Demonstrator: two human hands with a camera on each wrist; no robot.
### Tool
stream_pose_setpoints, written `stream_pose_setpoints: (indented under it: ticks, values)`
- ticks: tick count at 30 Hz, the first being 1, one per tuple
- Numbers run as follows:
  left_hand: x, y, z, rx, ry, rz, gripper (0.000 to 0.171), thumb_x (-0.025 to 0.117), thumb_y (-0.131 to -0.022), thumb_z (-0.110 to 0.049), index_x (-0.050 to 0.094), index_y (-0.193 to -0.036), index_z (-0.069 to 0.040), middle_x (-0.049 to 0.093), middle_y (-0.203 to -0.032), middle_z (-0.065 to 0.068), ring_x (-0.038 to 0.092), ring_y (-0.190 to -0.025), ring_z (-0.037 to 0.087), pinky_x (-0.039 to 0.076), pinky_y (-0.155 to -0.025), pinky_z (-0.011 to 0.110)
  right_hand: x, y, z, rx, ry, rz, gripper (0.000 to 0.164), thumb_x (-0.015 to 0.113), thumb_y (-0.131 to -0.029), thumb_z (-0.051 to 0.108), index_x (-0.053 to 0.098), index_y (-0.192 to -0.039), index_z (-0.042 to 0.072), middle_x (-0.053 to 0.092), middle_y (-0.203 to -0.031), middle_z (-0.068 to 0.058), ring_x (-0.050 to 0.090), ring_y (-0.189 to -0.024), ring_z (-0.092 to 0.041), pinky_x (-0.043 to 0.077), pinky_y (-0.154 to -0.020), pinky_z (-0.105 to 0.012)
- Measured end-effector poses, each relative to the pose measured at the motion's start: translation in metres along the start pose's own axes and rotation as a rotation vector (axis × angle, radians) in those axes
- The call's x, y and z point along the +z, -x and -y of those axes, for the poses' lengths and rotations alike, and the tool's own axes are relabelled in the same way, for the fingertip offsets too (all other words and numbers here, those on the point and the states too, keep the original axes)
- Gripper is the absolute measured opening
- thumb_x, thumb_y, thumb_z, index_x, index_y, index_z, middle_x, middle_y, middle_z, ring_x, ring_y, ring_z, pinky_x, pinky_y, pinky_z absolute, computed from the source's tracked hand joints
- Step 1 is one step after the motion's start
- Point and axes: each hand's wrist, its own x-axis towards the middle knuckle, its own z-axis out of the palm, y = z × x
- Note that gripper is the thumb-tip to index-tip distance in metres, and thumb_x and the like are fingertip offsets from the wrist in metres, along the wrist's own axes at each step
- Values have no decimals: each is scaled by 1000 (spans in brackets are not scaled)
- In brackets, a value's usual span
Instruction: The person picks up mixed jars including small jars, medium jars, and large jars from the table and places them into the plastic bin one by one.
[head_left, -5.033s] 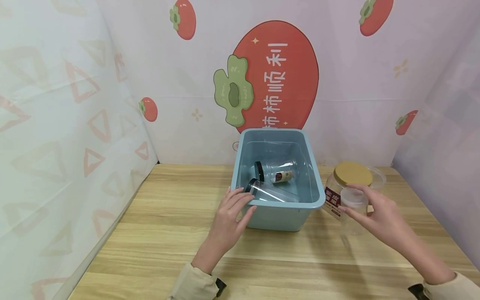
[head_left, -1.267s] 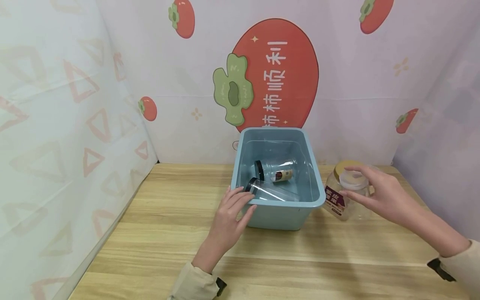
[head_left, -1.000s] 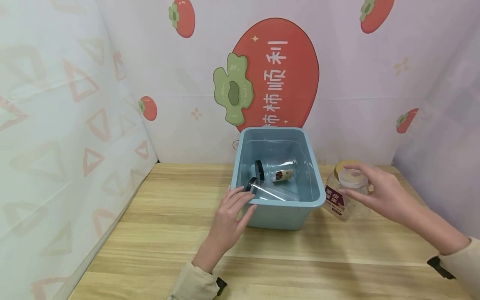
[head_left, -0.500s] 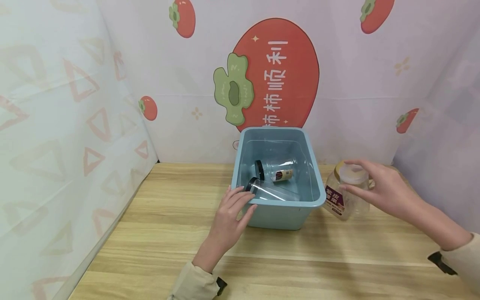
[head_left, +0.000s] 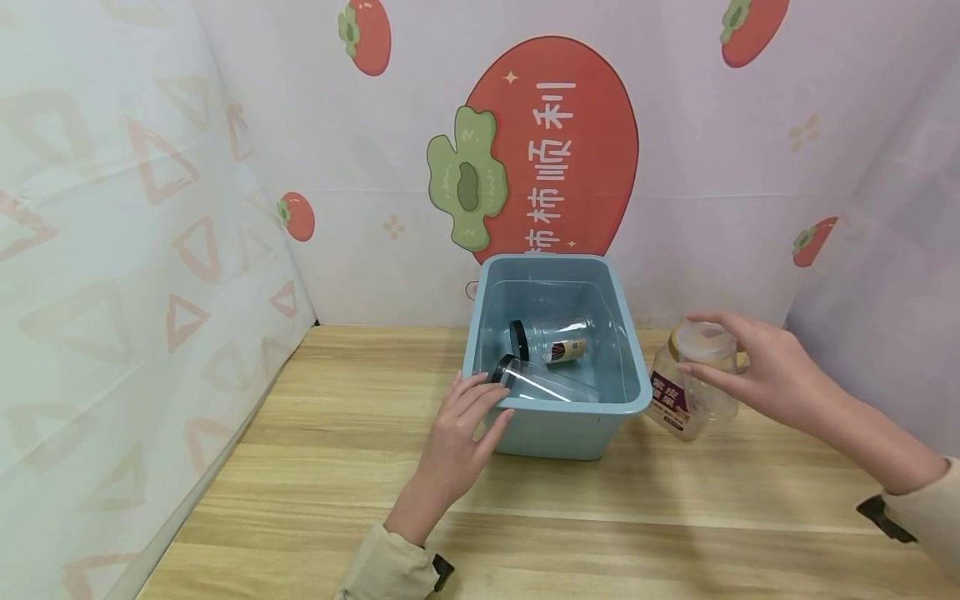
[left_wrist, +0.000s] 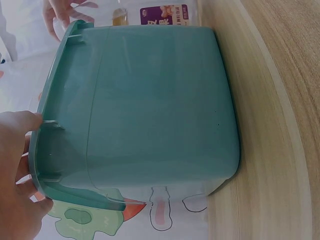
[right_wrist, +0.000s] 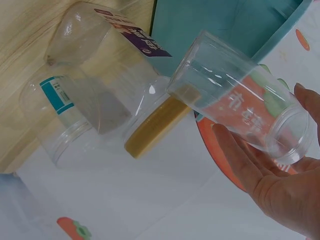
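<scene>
A clear plastic jar (right_wrist: 230,85) with a translucent lid is in my right hand (head_left: 776,375), thumb and fingers gripping it around the lid. In the head view this jar overlaps a larger clear jar (head_left: 667,406) with a gold lid and purple label, right of the bin. My left hand (head_left: 453,437) holds the near-left corner of the blue plastic bin (head_left: 558,433), fingers over the rim and thumb outside. Inside the bin lie two black-lidded clear jars: a labelled jar (head_left: 555,342) and a tall slim jar (head_left: 547,382).
Beside the gold-lidded jar, the right wrist view shows another clear jar (right_wrist: 55,110) with a teal label; the right hand hides it in the head view. The wooden table (head_left: 337,392) meets patterned cloth (head_left: 375,250) at the back and both sides.
Since five seconds ago, my right hand has taken the translucent-lidded jar farther back, in front of the gold-lidded jar. Over the last second it shifts only slightly. My left hand stays on the bin.
</scene>
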Motion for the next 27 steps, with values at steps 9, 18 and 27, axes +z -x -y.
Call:
stream_pose_setpoints:
  ticks: [9,18,27]
  values:
    - [0,1,1,-1,4,3,26,81,-93,-9,76,-118,-4,76,-120,9,62,-131,34,41,-119,63,-3,-3,2,-2,-7,10,67,95,-75,10,63,-134,4,75,-100,-18,40,-59,-2,39,-50,-23]
    - [1,0,2,9,4,-1,26,81,-93,-8,76,-118,-5,76,-120,9,63,-130,33,42,-118,64,-5,-5,1,2,-10,13,68,95,-76,12,62,-135,5,75,-102,-17,39,-57,-2,37,-50,-23]
    - [2,1,4,11,10,-4,25,80,-93,-6,76,-117,-4,76,-120,9,64,-127,37,42,-118,64,-9,-10,3,13,-6,27,69,95,-77,16,62,-137,5,75,-96,-15,48,-60,-7,40,-51,-24]
